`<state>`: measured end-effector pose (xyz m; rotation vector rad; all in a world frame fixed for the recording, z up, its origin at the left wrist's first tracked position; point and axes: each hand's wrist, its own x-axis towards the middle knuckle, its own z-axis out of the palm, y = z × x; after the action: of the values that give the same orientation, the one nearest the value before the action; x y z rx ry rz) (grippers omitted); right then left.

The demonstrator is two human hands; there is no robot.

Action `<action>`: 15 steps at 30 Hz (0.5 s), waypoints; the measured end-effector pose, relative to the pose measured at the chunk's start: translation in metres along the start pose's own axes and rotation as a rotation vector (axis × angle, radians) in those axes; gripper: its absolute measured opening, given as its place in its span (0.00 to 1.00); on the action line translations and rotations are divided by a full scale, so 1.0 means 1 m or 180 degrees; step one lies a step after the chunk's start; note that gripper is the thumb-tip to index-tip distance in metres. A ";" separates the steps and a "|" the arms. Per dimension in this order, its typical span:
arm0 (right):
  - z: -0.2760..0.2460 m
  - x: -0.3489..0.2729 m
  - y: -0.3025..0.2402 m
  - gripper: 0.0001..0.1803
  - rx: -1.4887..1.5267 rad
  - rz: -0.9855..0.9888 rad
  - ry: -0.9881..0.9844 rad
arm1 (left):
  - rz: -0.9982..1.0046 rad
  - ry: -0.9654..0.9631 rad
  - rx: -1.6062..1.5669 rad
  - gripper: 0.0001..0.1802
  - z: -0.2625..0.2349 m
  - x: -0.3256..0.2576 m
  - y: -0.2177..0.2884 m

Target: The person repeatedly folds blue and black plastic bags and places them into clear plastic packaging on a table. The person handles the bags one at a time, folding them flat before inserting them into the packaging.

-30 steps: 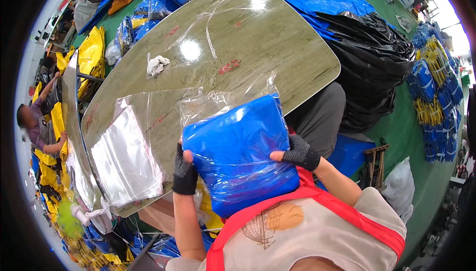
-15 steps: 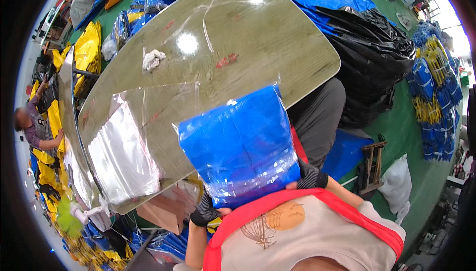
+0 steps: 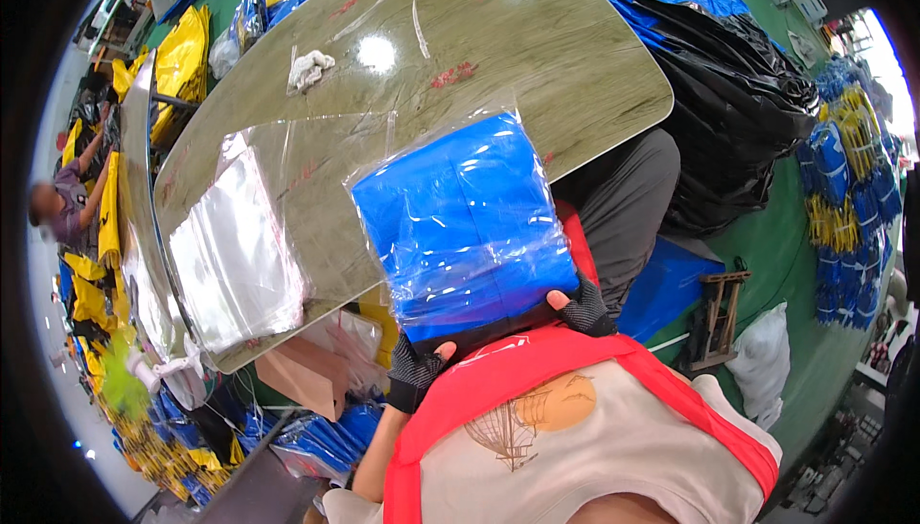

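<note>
A folded blue sheet in a clear plastic bag (image 3: 470, 217) rests partly on the table's near edge and reaches towards my body. A dark strip runs along its near side, and the clear film is wrinkled over the blue. My left hand (image 3: 418, 371), in a fingerless dark glove, grips the near left corner with the thumb on top. At the near right corner, my right hand (image 3: 583, 307) holds on the same way, in a matching glove. The fingers beneath the package are hidden. Left of it on the table lies a stack of clear plastic bags (image 3: 235, 256).
The greenish table (image 3: 537, 55) has a rounded outline and carries a crumpled white rag (image 3: 311, 71). A large black plastic bundle (image 3: 728, 112) bulges at its right. A wooden stool (image 3: 717, 318) and white sack (image 3: 762, 356) stand on the floor. Another person (image 3: 72, 203) handles yellow material far left.
Both hands have shifted their grip at the near corners, thumbs now on top. The bunched clear film there gives way to smoother blue and a dark strip. The view has moved slightly.
</note>
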<state>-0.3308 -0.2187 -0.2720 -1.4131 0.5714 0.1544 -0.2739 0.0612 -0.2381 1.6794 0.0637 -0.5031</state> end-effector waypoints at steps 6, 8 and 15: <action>0.020 0.077 -0.107 0.26 0.1878 -0.1223 0.0392 | -0.0143 -0.0445 0.2002 0.17 0.060 0.046 0.037; 0.001 0.089 -0.164 0.29 0.0988 -0.1909 0.0132 | 0.0586 -0.1781 0.2395 0.15 0.055 0.051 0.102; 0.025 0.064 -0.310 0.28 -0.2055 -0.5231 -0.1152 | 0.3215 -0.0096 0.2902 0.59 0.024 0.116 0.259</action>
<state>-0.1353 -0.2626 -0.0252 -1.9947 -1.1086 -0.7700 -0.0926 -0.0363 -0.0412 2.2718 -1.1308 0.2802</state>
